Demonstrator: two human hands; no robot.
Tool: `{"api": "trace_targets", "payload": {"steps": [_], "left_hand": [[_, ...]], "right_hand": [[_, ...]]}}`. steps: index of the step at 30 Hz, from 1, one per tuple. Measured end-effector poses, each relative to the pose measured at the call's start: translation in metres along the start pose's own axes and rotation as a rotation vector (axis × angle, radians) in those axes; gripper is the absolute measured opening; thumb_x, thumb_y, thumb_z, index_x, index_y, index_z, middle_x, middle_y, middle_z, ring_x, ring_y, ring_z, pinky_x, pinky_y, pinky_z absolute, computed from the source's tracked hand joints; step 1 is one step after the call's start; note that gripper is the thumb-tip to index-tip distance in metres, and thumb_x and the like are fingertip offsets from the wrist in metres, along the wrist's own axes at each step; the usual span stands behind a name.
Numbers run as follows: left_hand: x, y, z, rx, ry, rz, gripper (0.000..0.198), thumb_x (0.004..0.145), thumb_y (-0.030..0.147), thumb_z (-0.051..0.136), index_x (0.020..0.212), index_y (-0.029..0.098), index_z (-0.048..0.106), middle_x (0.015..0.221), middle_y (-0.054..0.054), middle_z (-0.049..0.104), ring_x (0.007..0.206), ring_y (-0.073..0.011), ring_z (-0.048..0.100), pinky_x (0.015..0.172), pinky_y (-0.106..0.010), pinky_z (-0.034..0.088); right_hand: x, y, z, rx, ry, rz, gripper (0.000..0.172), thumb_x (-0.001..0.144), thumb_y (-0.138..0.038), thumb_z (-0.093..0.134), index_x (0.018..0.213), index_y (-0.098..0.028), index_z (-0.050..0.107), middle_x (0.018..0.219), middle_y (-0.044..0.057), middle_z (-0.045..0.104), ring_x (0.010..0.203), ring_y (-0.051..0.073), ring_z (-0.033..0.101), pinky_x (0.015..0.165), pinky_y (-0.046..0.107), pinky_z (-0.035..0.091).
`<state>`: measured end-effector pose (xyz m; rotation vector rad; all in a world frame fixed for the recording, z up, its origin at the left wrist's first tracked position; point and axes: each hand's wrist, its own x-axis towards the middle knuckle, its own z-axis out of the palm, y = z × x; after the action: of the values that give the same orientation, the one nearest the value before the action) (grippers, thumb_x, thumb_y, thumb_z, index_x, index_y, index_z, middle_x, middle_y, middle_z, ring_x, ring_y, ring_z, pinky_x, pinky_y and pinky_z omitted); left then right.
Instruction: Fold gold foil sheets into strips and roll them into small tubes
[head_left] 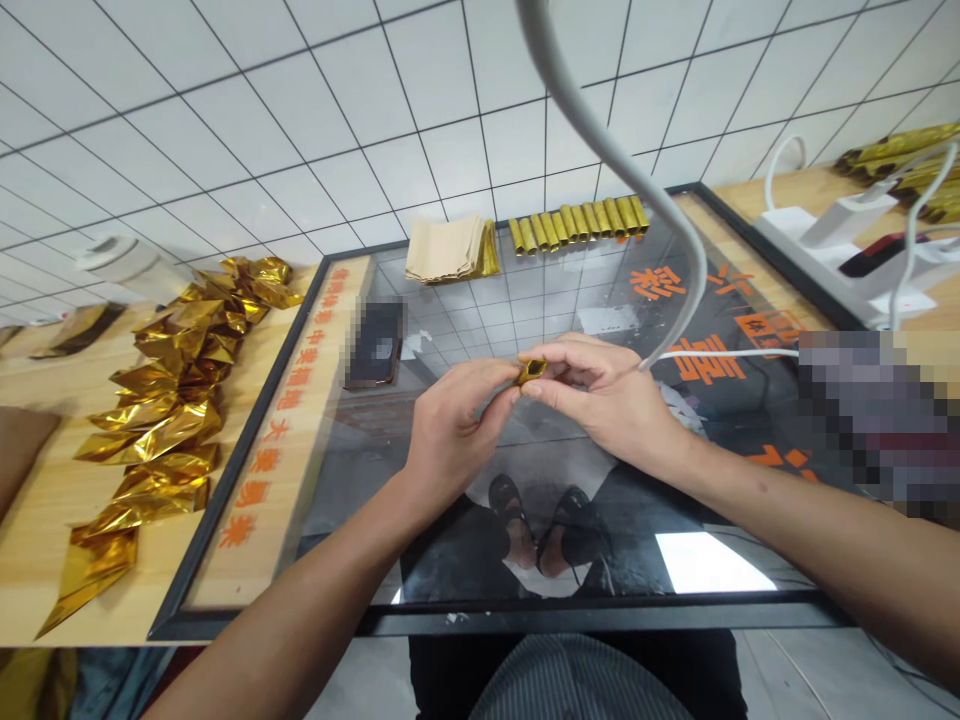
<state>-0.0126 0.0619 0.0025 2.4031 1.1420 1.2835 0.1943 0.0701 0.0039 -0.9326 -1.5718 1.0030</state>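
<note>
Above the middle of the glass tabletop [450, 430] I hold a small gold paper tube [533, 369], its open end facing me. My left hand [457, 415] pinches its left side between thumb and fingertips. From the right, my right hand [600, 390] grips it with the thumb below and fingers above, hiding most of its length. Beyond my hands, a row of similar gold tubes [581, 222] lies side by side near the wall. To their left rests a stack of brown paper sheets [444, 248] with gold showing at its right edge.
Folded gold foil pieces [169, 390] spread along the wooden surface at left. A phone [381, 345] lies on the glass. A grey flexible stalk [637, 170] arches down at right. A power strip [840, 255] with cables and more gold rolls [911, 165] sit at far right.
</note>
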Motion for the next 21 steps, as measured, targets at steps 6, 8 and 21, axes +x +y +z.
{"api": "trace_targets", "payload": {"steps": [6,8,21], "left_hand": [[0.0002,0.0017,-0.0005,-0.010,0.016,0.004,0.016,0.101,0.011,0.069,0.111,0.021,0.076,0.108,-0.005,0.084,0.101,-0.0180,0.079,0.094,-0.030,0.061],[0.0002,0.0019,-0.0007,-0.023,0.025,0.007,0.015,0.102,0.011,0.069,0.110,0.020,0.077,0.109,-0.006,0.084,0.101,-0.0181,0.079,0.094,-0.030,0.062],[0.0033,0.0009,-0.0035,-0.025,-0.088,-0.067,0.014,0.104,0.019,0.064,0.107,0.021,0.078,0.106,-0.005,0.083,0.098,-0.0201,0.076,0.091,-0.035,0.059]], "right_hand": [[-0.0005,-0.0024,-0.0008,-0.110,-0.023,-0.066,0.020,0.092,-0.021,0.084,0.112,-0.025,0.085,0.098,0.002,0.078,0.087,0.017,0.073,0.078,0.032,0.060],[-0.0009,-0.0025,-0.0004,-0.128,-0.024,-0.079,0.020,0.092,-0.021,0.084,0.112,-0.025,0.085,0.099,0.002,0.079,0.087,0.017,0.073,0.078,0.031,0.060],[-0.0008,-0.0034,-0.0037,-0.166,-0.038,-0.103,0.008,0.095,-0.023,0.080,0.102,-0.026,0.084,0.094,0.001,0.079,0.089,0.020,0.071,0.079,0.034,0.057]]}}
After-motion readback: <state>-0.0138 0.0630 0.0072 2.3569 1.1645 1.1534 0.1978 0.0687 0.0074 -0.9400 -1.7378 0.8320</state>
